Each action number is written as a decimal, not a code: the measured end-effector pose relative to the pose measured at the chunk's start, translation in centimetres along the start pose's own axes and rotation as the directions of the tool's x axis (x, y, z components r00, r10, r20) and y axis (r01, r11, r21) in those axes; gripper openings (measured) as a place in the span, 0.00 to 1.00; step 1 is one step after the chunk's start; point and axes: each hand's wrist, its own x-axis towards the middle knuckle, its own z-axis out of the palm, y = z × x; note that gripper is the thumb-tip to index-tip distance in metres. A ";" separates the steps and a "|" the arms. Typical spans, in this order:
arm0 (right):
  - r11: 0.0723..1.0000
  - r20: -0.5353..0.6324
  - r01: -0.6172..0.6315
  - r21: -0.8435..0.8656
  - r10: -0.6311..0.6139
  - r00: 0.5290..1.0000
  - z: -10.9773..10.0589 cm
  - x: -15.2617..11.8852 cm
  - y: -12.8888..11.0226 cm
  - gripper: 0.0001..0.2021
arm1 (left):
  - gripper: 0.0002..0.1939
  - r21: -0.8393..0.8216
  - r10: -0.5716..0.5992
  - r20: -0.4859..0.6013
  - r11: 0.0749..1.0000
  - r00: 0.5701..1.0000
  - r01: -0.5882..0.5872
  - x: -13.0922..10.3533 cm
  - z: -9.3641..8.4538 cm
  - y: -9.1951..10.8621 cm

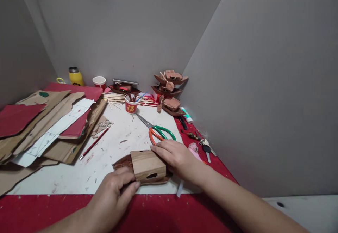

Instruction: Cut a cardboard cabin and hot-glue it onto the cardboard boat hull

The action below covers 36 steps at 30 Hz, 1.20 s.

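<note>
between the 2 hands sits a small model boat (148,183), low over the near part of the white sheet (105,180), with a tan cardboard cabin (149,162) on its brown hull (124,161). the left hand (112,190) seems to pinch the boat at the near left edge of the cabin, thumb on the near side, fingers bent over the hull. the right hand (178,157) curls over the cabin's right end, fingertips at its far corner; its thumb is hidden, so whether it grips or only steadies cannot be told.

the boat looks light and dry, not slippery. the cabin's curved sheet is probably springy but easy to dent, weakest round the dark oval opening (152,176) in its near side. the hull's thin, pointed tip looks fragile too; the safer hold is low on both hull sides, with little squeeze.

just beyond the right hand lie open scissors (150,125) with 1 green and 1 orange handle. beyond the left hand, to its left, are a pencil (94,143) and layered cardboard (76,148).
</note>
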 end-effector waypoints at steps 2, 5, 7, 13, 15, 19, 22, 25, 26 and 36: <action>0.996 -0.048 -0.048 0.073 0.051 0.998 -0.4 0.1 0.3 0.13 | 0.12 -0.020 0.019 -0.033 1.000 0.999 -0.020 -0.1 -0.2 0.3; 0.971 -0.094 -0.163 0.174 0.181 0.979 -1.6 0.2 0.1 0.09 | 0.11 -0.073 -0.012 -0.160 0.997 0.987 0.001 -0.3 -0.8 0.6; 0.935 -0.089 -0.254 0.246 0.283 0.955 -2.4 0.2 -0.3 0.10 | 0.13 -0.177 -0.130 -0.212 0.980 0.969 0.093 -0.3 -1.4 0.7; 0.345 0.364 -0.633 0.693 0.591 0.720 -2.7 0.2 -1.7 0.15 | 0.23 -0.543 -0.382 -0.082 0.792 0.921 0.280 0.4 -2.7 1.1; 0.300 0.434 -0.644 0.704 0.535 0.725 -2.4 0.4 -2.0 0.16 | 0.23 -0.596 -0.352 0.001 0.752 0.936 0.283 0.6 -3.0 1.3; 0.260 0.529 -0.655 0.710 0.417 0.739 -1.8 1.1 -2.7 0.16 | 0.23 -0.633 -0.289 0.190 0.694 0.938 0.343 0.8 -3.1 1.4; 0.274 0.546 -0.654 0.705 0.378 0.748 -1.4 1.6 -3.3 0.15 | 0.23 -0.643 -0.273 0.253 0.670 0.928 0.372 0.6 -2.8 1.3; 0.289 0.546 -0.639 0.713 0.344 0.764 -1.6 1.9 -3.7 0.16 | 0.22 -0.638 -0.271 0.247 0.677 0.930 0.366 0.6 -2.6 1.2; 0.329 0.529 -0.623 0.710 0.336 0.779 -1.8 2.0 -3.7 0.17 | 0.23 -0.635 -0.281 0.229 0.683 0.932 0.361 0.6 -2.6 1.3; 0.806 0.166 -0.585 -0.088 0.591 0.789 -3.4 3.0 3.7 0.08 | 0.13 -0.781 -0.483 -0.135 0.589 0.865 0.207 0.8 -4.5 1.3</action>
